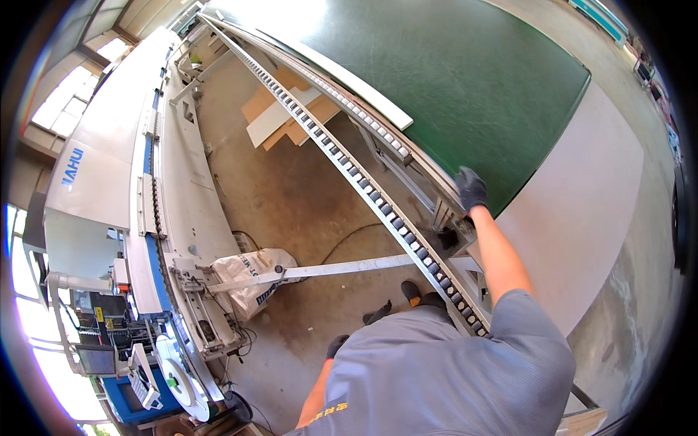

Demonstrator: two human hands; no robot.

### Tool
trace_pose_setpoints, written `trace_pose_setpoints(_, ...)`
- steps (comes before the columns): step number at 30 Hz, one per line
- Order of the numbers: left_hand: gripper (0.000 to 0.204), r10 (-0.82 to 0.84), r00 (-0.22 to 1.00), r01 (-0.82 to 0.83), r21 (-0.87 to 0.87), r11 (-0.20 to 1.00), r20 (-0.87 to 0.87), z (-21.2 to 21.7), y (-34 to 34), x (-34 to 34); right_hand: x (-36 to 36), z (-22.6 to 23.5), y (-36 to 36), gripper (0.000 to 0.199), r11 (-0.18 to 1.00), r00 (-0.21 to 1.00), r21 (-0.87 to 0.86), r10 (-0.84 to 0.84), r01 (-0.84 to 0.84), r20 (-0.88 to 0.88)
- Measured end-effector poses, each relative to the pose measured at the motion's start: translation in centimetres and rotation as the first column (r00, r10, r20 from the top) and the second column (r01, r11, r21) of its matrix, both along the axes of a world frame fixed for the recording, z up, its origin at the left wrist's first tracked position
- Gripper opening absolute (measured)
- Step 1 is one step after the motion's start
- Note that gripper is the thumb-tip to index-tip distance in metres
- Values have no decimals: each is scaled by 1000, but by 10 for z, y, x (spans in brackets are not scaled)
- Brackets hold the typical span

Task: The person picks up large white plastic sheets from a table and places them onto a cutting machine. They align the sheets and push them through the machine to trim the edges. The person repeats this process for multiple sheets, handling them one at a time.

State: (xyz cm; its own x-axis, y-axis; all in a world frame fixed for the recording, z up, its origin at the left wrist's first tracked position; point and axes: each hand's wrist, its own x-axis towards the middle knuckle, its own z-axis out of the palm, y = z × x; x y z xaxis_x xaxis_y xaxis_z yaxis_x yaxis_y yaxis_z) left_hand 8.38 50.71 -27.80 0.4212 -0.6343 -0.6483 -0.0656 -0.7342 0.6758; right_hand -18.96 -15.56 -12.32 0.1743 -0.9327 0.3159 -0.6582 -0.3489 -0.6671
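Observation:
My right hand (471,187), in a dark glove, rests at the near corner of a large green-topped table (480,80). Its fingers look loosely extended, and I see nothing held in them. Low beside my body is my left hand (337,346), also gloved in dark; my grey shirt covers part of it and its fingers cannot be made out. A long white panel strip (356,83) lies along the table's left edge, beyond my right hand. Between my hands a long rail with black rollers (374,198) runs away from me, with a metal arm (349,269) reaching from it.
A long white machine (102,167) stands at the left. By its near end are a white sack (254,280), a white reel (178,381) and a keyboard (143,378). Loose boards (280,120) lie on the floor beyond the rail. A pale board (574,196) adjoins the green table.

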Motion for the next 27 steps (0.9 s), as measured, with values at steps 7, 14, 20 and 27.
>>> trace_pose_setpoints(7, 37, -57, 997, 57, 13, 998, 48, 13, 11, -7, 87, 27, -28, 73, 978, 911, 161, 183, -131, -370)
trace_pose_setpoints(14, 39, -20, 999, 18, 66, 998, 34, 24, 21, -13, 102, 35, -40, 78, 963, 839, 265, 177, -41, -514)
trace_pose_setpoints(20, 41, 0, 1000, -2, 84, 997, 20, 24, 17, -24, 73, 28, -34, 75, 973, 856, 232, 123, -3, -501)
trace_pose_setpoints(27, 44, 19, 1000, -21, 106, 994, 24, 31, 2, -28, 2, 24, 11, 68, 989, 883, 146, 75, -7, -462)
